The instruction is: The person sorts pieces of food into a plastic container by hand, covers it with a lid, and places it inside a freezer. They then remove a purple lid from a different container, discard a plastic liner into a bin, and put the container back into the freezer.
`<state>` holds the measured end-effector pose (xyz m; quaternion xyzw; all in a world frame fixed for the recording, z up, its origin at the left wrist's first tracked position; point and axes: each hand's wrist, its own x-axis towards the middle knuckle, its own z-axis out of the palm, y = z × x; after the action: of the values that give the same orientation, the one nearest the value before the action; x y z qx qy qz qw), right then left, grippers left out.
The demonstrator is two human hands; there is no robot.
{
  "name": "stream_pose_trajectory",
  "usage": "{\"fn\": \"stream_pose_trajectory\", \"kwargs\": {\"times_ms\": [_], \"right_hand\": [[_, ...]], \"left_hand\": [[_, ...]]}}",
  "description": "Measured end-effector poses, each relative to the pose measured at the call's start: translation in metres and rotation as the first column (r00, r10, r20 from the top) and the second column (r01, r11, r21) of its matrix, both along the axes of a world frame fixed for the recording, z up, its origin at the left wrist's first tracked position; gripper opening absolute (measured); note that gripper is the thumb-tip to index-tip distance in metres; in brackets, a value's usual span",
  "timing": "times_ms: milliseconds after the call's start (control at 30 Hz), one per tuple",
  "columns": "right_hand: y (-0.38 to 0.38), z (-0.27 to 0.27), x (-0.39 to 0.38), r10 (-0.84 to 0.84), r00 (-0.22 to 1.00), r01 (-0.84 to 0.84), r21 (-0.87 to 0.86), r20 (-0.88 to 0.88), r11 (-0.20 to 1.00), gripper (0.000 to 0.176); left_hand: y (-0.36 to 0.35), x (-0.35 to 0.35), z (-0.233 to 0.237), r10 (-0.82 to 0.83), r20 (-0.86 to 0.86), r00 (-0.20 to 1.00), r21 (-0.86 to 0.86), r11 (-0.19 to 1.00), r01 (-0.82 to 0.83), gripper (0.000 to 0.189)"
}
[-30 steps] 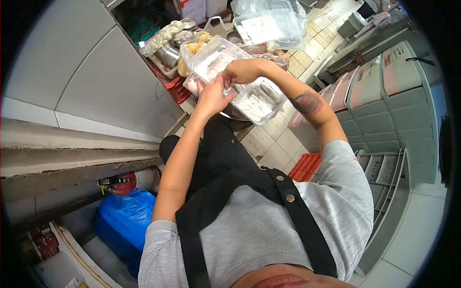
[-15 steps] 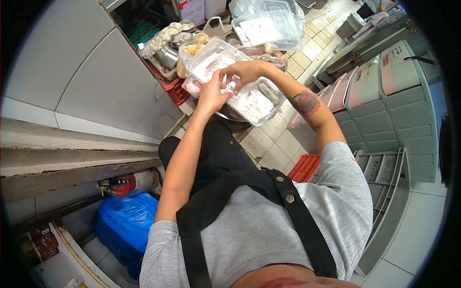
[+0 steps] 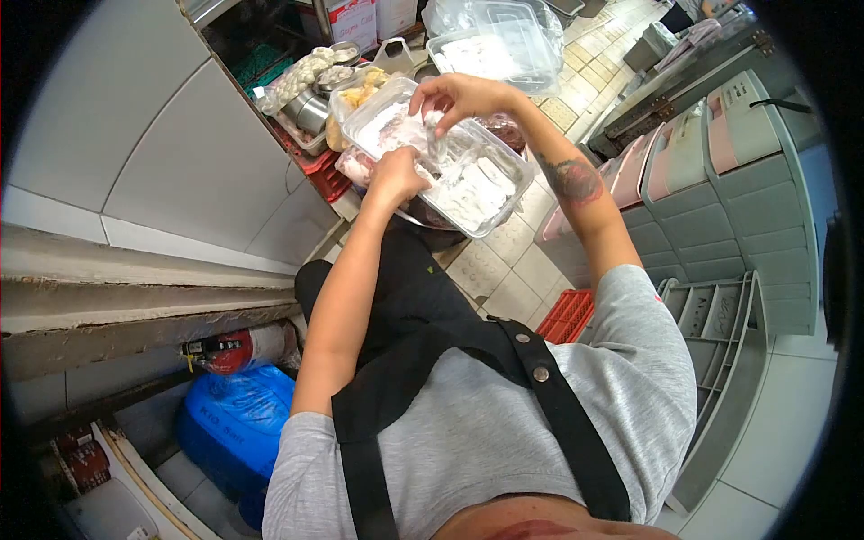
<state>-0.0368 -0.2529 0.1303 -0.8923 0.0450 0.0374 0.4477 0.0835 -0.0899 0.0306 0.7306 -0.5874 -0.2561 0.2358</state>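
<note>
My right hand [image 3: 459, 101] is raised over clear plastic tubs, its fingertips pinched on a white powder-coated piece [image 3: 434, 121]. Low at the tubs' near side, my left hand [image 3: 399, 175] has its fingers curled over the contents; whatever lies between them is hidden. The left tub [image 3: 358, 137] holds white powder with pinkish pieces in it. In the right tub [image 3: 524, 173] lie white-coated blocks side by side. Crumpled clear plastic film shows between the two tubs.
Beyond the tubs are a lidded clear container [image 3: 486, 56], metal bowls [image 3: 309, 110] and bagged pale food [image 3: 304, 76]. Grey-pink drawers [image 3: 693, 184] and a red crate [image 3: 567, 315] stand right. A blue plastic-wrapped container [image 3: 236, 423] sits lower left.
My right hand has lifted up and away from my left hand, carrying the white-coated piece. My left hand stays low by the tubs, its fingers more curled.
</note>
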Motion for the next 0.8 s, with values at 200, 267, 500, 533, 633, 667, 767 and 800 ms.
{"fn": "stream_pose_trajectory", "kwargs": {"times_ms": [200,267,500,533,633,667,767,800], "right_hand": [[-0.049,0.012,0.010,-0.069,0.953,0.014,-0.185,-0.295,0.983,0.045],[-0.072,-0.012,0.020,-0.049,0.927,-0.006,-0.146,-0.373,0.989,0.041],[-0.047,-0.026,0.044,-0.026,0.682,-0.210,-0.230,-0.731,0.950,0.041],[-0.041,-0.027,0.044,-0.015,0.684,-0.274,-0.276,-0.729,0.921,0.040],[-0.028,-0.027,0.047,-0.101,0.623,-0.245,-0.316,-0.776,0.917,0.042],[-0.029,-0.031,0.045,-0.127,0.689,-0.283,-0.426,-0.713,0.859,0.042],[-0.026,-0.040,0.037,-0.206,0.834,-0.297,-0.730,-0.513,0.616,0.044],[-0.006,-0.032,0.030,-0.255,0.858,-0.267,-0.812,-0.445,0.518,0.045]], "left_hand": [[0.000,-0.005,0.007,-0.019,-0.097,0.995,0.098,0.995,0.029,0.035],[0.003,-0.006,0.022,-0.037,-0.128,0.991,0.117,0.992,0.052,0.033],[0.007,-0.003,0.026,-0.006,0.053,0.999,-0.129,0.992,0.013,0.030],[0.007,-0.002,0.034,0.009,0.035,0.999,-0.115,0.993,-0.005,0.030],[0.001,0.003,0.044,0.030,-0.030,0.999,-0.090,0.995,-0.033,0.031],[-0.002,0.006,0.042,0.016,-0.021,1.000,-0.132,0.991,-0.018,0.032],[-0.014,0.007,0.030,0.008,-0.113,0.994,-0.240,0.970,-0.035,0.036],[-0.018,0.008,0.024,-0.004,-0.138,0.990,-0.277,0.960,-0.035,0.036]]}}
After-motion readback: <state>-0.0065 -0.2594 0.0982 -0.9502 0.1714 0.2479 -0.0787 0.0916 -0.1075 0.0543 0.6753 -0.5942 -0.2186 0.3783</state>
